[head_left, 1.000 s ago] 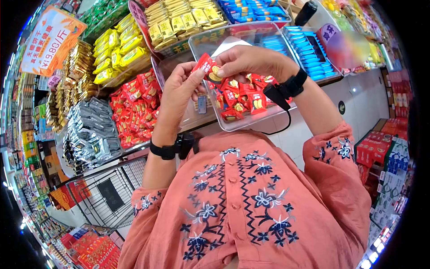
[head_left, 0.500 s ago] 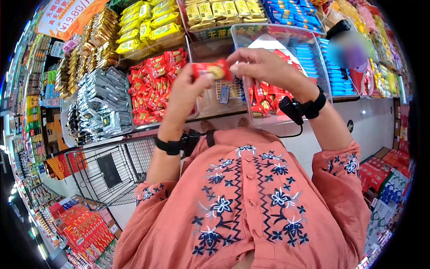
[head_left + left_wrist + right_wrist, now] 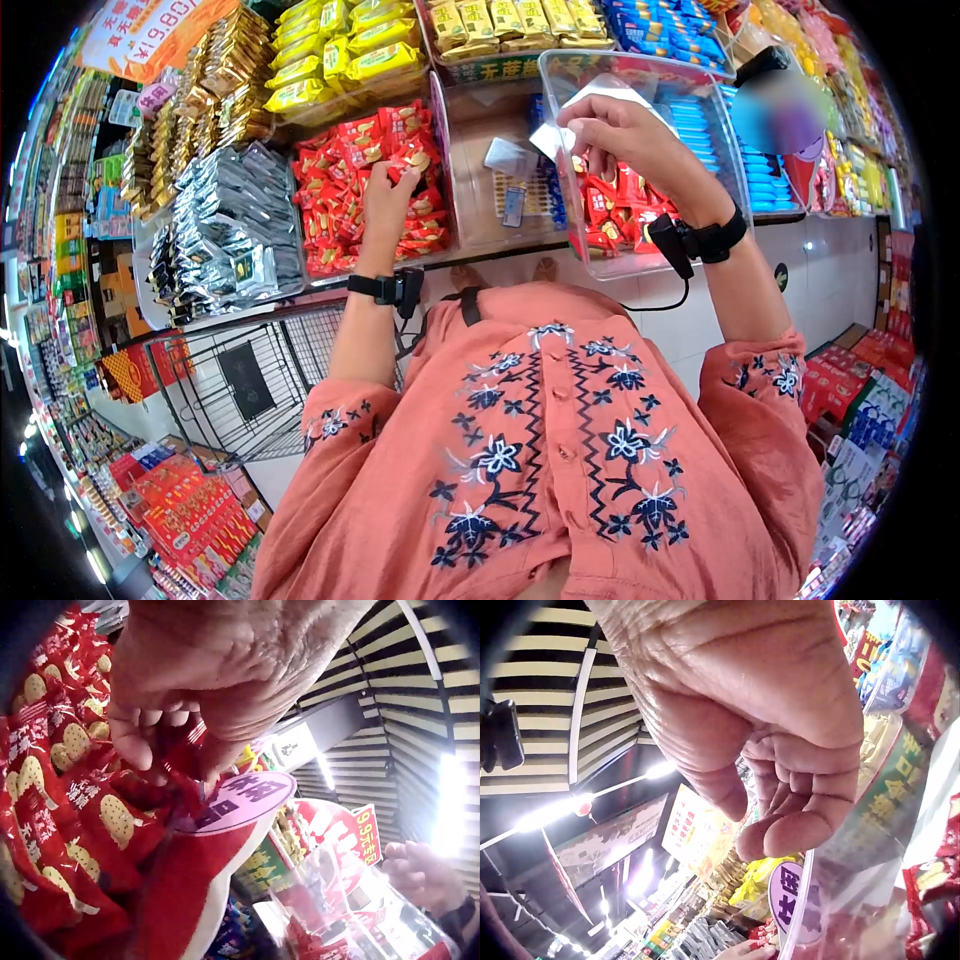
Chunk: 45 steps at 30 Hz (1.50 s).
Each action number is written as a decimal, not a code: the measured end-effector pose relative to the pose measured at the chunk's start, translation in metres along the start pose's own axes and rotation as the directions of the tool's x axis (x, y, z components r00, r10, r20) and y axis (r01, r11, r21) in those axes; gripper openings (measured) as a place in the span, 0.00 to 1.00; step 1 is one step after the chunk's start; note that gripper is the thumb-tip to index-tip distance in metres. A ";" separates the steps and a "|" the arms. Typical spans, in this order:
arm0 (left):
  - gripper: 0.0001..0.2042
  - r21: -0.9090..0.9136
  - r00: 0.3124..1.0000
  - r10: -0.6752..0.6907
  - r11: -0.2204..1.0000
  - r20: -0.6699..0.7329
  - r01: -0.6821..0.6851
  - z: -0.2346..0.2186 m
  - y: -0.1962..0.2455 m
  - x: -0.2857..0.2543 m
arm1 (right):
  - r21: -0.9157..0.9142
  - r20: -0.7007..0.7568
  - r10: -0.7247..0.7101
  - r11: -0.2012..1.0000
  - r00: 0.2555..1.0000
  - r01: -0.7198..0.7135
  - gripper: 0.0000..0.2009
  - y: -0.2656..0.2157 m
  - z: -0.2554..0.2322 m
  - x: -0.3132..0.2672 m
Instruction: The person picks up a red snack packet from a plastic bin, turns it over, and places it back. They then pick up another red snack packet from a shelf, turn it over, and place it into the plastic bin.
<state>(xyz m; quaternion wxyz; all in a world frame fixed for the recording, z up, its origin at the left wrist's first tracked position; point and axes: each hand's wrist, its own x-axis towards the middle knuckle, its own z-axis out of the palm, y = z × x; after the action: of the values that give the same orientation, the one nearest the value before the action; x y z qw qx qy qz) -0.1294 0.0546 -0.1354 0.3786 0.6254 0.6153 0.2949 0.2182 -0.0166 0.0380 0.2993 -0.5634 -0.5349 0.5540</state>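
Observation:
Over the bin of red biscuit packets (image 3: 340,215), my left hand (image 3: 385,205) pinches one red biscuit packet (image 3: 180,761) between thumb and fingers. The packets heaped around it carry pictures of round biscuits. My right hand (image 3: 630,140) hangs above a clear plastic bin (image 3: 600,268), which holds more red packets (image 3: 625,205) and blue ones. Its fingers (image 3: 795,832) are loosely curled, and nothing lies between them and the thumb.
Silver packets (image 3: 220,235) lie left of the red ones, with yellow packets (image 3: 345,60) behind. Between the two bins, a wooden shelf (image 3: 475,215) carries small cards. A wire shopping cart (image 3: 300,370) stands below at the left. Light-blue packets (image 3: 762,170) are at the right.
My left hand has carried the red packet left and down to the red heap. My right hand has let go of it and drawn back right over the clear bin. The view has shifted.

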 end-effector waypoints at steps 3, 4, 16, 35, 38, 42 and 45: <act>0.18 0.198 0.987 0.144 0.972 -0.074 -0.127 0.009 -0.002 -0.003 | 0.021 -0.020 0.010 1.000 1.000 -0.009 0.14 -0.001 0.003 -0.003; 0.18 0.277 0.980 0.178 0.949 -0.086 -0.148 0.009 0.001 -0.004 | 0.026 -0.026 0.012 1.000 1.000 -0.011 0.13 -0.001 0.003 -0.005; 0.16 0.313 0.995 0.091 0.946 -0.031 -0.077 -0.011 0.004 -0.009 | 0.056 -0.073 0.042 0.998 0.996 -0.038 0.14 0.022 -0.006 -0.009; 0.13 0.663 0.988 0.151 0.739 0.016 -0.124 0.007 0.010 -0.023 | 0.073 0.000 0.054 0.996 0.999 -0.053 0.15 0.033 -0.019 -0.002; 0.11 0.580 0.976 0.218 0.797 -0.014 -0.170 0.001 0.024 -0.027 | 0.081 -0.004 0.064 0.995 0.998 -0.064 0.14 0.032 -0.021 -0.005; 0.08 0.563 0.911 0.411 0.747 0.028 -0.354 0.011 0.007 -0.018 | 0.084 0.003 0.070 0.994 0.998 -0.070 0.13 0.036 -0.023 -0.007; 0.09 0.593 0.893 0.447 0.708 0.043 -0.383 0.015 -0.001 -0.013 | 0.069 0.000 0.069 0.995 0.998 -0.069 0.13 0.033 -0.024 -0.008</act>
<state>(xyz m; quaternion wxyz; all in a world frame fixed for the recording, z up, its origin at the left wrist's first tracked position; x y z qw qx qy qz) -0.1178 0.0404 -0.1433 0.0582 0.8171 0.5377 0.1998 0.2516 -0.0261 0.0144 0.2999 -0.5717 -0.4952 0.5813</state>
